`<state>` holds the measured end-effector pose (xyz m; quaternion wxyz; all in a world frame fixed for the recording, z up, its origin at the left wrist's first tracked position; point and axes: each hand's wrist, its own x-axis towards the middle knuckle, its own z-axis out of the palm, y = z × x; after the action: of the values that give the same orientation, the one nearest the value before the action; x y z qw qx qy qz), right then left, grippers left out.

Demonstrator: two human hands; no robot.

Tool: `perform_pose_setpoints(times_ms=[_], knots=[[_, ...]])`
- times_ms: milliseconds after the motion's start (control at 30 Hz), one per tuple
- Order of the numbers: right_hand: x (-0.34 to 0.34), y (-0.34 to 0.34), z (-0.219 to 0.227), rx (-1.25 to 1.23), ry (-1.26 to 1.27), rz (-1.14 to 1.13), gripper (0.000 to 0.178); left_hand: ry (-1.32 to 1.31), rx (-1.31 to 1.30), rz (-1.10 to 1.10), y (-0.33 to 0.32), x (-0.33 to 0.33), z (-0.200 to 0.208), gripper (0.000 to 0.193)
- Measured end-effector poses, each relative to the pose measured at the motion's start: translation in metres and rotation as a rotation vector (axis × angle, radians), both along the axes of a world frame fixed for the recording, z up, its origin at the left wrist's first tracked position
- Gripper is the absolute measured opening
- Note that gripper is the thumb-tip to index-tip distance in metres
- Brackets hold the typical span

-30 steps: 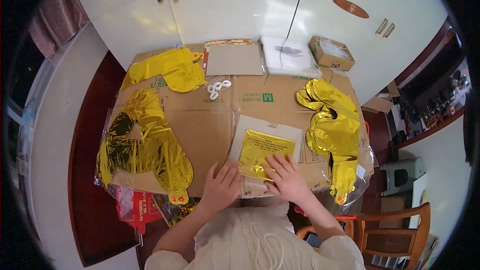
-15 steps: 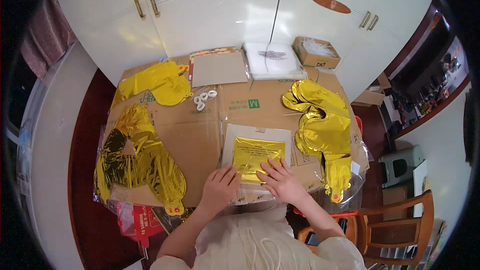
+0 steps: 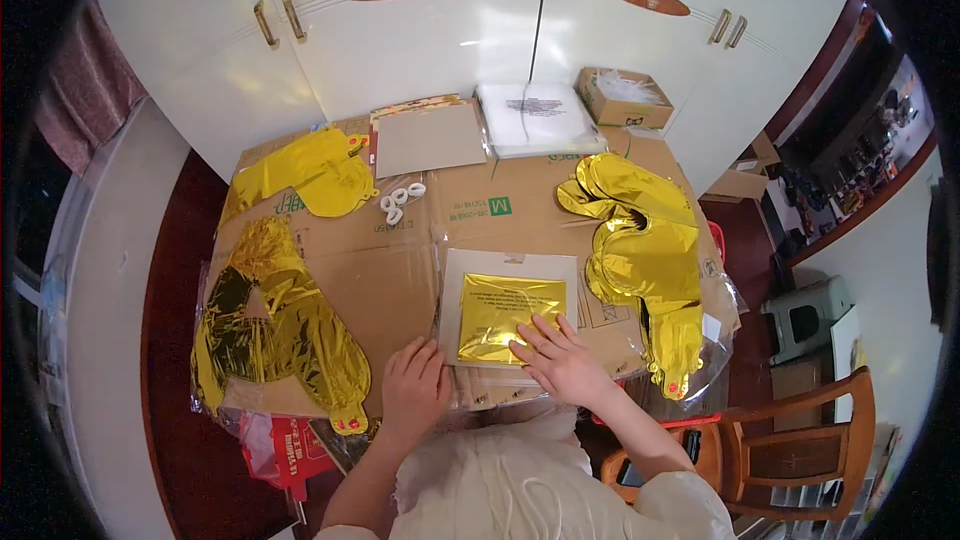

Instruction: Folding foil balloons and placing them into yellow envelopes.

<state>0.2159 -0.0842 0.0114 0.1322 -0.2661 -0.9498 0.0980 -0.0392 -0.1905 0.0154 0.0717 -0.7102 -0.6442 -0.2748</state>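
A folded gold foil balloon (image 3: pixel 500 315), printed with small dark text, lies on a pale card (image 3: pixel 540 263) at the near middle of the table. The fingers of my right hand (image 3: pixel 560 365) are spread over its lower right part, pressing flat on it. Just left of the card's lower corner my left hand (image 3: pixel 416 380) rests on the cardboard, fingers stretched out and close together, apart from the foil. Unfolded gold foil balloons lie to both sides: a large one (image 3: pixel 320 325) near left, one (image 3: pixel 335 175) far left, several layers (image 3: pixel 650 260) at right.
Cardboard sheets (image 3: pixel 370 280) cover the table. Along the back are grey cards (image 3: pixel 430 140), a stack of clear plastic bags (image 3: pixel 535 120) and a small carton (image 3: pixel 625 100) of white pieces. Rolls of white ribbon (image 3: pixel 402 198) sit mid-table. A wooden chair (image 3: pixel 800 440) stands at right.
My left hand has slid left, off the foil and onto the cardboard. The right hand stays on the foil's lower right. The whole view has shifted slightly.
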Motion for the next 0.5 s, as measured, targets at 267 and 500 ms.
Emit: perform_pose_setpoints(times_ms=[267, 500], knots=[[-0.001, -0.001, 0.001, -0.002, -0.005, 0.001, 0.046, 0.073, 0.004, -0.034, -0.008, 0.011, -0.009, 0.023], [-0.001, -0.001, 0.001, -0.010, -0.009, 0.002, 0.046, 0.051, -0.040, -0.011, -0.009, 0.014, -0.001, 0.033]])
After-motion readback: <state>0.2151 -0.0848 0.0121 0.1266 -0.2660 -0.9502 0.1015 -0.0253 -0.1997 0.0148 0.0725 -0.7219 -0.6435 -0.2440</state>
